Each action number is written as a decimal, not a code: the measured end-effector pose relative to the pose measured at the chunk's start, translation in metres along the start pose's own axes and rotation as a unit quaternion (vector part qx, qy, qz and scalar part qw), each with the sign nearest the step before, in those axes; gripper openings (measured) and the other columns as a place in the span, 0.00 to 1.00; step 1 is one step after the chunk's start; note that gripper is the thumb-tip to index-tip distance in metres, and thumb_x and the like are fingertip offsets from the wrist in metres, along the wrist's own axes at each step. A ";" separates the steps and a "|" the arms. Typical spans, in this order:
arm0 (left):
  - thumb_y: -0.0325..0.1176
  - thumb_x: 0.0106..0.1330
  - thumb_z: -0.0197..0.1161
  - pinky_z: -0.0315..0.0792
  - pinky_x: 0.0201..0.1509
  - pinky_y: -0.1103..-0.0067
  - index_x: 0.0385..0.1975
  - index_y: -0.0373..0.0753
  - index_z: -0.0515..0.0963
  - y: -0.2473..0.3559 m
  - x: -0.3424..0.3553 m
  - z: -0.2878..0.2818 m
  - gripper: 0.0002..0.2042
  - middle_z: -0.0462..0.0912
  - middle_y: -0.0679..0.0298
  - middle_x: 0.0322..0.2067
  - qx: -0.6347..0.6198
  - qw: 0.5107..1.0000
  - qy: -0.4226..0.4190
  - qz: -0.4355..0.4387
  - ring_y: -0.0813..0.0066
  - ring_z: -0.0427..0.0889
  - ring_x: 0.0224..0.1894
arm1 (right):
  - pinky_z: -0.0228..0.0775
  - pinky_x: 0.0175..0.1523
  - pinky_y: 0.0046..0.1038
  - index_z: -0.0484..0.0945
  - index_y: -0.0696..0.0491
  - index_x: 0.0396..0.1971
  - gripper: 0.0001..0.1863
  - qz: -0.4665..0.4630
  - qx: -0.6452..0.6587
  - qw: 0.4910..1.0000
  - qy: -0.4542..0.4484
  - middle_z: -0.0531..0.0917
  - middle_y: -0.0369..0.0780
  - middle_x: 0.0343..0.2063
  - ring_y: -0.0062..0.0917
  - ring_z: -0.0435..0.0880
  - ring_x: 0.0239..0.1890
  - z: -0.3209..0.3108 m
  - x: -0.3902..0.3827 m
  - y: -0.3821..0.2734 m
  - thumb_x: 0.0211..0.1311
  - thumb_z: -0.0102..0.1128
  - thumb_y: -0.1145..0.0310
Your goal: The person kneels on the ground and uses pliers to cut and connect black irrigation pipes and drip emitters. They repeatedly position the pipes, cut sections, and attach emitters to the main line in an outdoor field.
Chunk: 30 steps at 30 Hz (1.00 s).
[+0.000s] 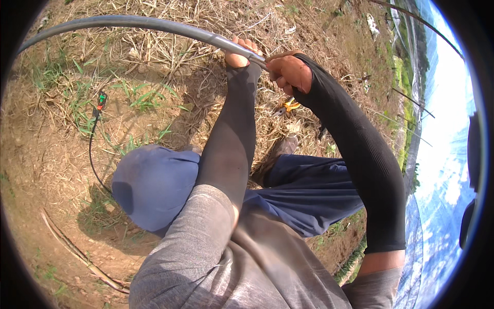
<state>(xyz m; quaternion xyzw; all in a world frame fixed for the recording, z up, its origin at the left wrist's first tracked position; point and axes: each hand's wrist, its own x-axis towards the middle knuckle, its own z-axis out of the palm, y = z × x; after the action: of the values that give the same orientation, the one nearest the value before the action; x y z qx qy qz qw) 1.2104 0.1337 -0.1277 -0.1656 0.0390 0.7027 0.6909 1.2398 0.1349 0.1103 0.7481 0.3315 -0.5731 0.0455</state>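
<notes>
Grey shirt up close | grey pipe arcs in from the left over dry grass | left hand curled round it | right hand clenched where it disappears, probably steadying it | orange-handled tool below, handy

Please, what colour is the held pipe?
The pipe is grey, clearest in the head view.

We wear a grey shirt with short sleeves, its cloth wrinkled and a little brownish on the front. On the arms we have two tight black arm covers, the left one and the right one, which shows fine ribs. Below, we wear loose dark blue trousers with folds, and a brownish shoe, only partly seen.
</notes>
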 end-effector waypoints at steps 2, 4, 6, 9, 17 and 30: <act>0.46 0.69 0.43 0.63 0.26 0.69 0.13 0.44 0.62 -0.001 0.005 -0.010 0.21 0.65 0.64 0.14 -0.025 1.000 -0.009 -0.002 0.66 0.64 0.19 | 0.69 0.31 0.29 0.79 0.60 0.35 0.12 -0.121 -0.149 0.981 0.030 0.79 0.47 0.22 0.30 0.78 0.23 0.005 0.001 0.004 0.55 0.51 0.71; 0.48 0.69 0.44 0.67 0.25 0.64 0.15 0.42 0.67 0.003 0.012 -0.018 0.22 0.69 0.63 0.15 -0.063 0.997 -0.043 -0.008 0.61 0.70 0.20 | 0.75 0.44 0.36 0.80 0.58 0.37 0.14 -0.210 -0.506 0.831 0.098 0.82 0.53 0.30 0.40 0.84 0.36 0.014 -0.001 -0.001 0.54 0.50 0.69; 0.48 0.68 0.44 0.66 0.25 0.64 0.14 0.42 0.66 -0.002 0.018 -0.022 0.22 0.68 0.62 0.15 -0.021 0.999 -0.024 0.005 0.62 0.69 0.19 | 0.74 0.47 0.37 0.80 0.57 0.40 0.16 -0.149 -0.609 0.775 0.078 0.82 0.54 0.34 0.43 0.83 0.41 0.033 -0.013 -0.017 0.56 0.48 0.69; 0.47 0.68 0.44 0.65 0.21 0.66 0.13 0.42 0.66 0.008 0.016 -0.023 0.22 0.67 0.61 0.14 -0.031 0.998 0.041 0.037 0.63 0.68 0.17 | 0.76 0.32 0.33 0.79 0.59 0.36 0.12 -0.215 -0.501 0.830 0.121 0.82 0.48 0.23 0.36 0.84 0.26 0.033 0.016 -0.005 0.56 0.47 0.72; 0.43 0.68 0.41 0.69 0.24 0.71 0.25 0.37 0.70 0.003 -0.010 0.053 0.17 0.69 0.59 0.16 0.047 0.908 0.405 0.093 0.66 0.72 0.19 | 0.60 0.20 0.21 0.66 0.51 0.58 0.20 -0.171 -0.248 0.953 -0.022 0.74 0.36 0.25 0.16 0.69 0.17 -0.034 -0.004 0.058 0.70 0.45 0.63; 0.39 0.65 0.50 0.74 0.31 0.69 0.35 0.31 0.75 0.081 -0.003 0.043 0.15 0.79 0.53 0.30 0.380 0.750 0.508 0.189 0.65 0.80 0.28 | 0.73 0.48 0.42 0.78 0.35 0.48 0.24 -0.257 -0.639 0.717 -0.110 0.76 0.44 0.45 0.39 0.80 0.45 0.018 0.062 0.203 0.53 0.52 0.75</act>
<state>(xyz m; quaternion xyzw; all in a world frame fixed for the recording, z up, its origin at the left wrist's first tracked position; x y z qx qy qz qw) 1.1224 0.1401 -0.1001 -0.2115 0.6786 0.5580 0.4283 1.3439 -0.0029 -0.0136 0.3591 0.7909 -0.2931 0.3996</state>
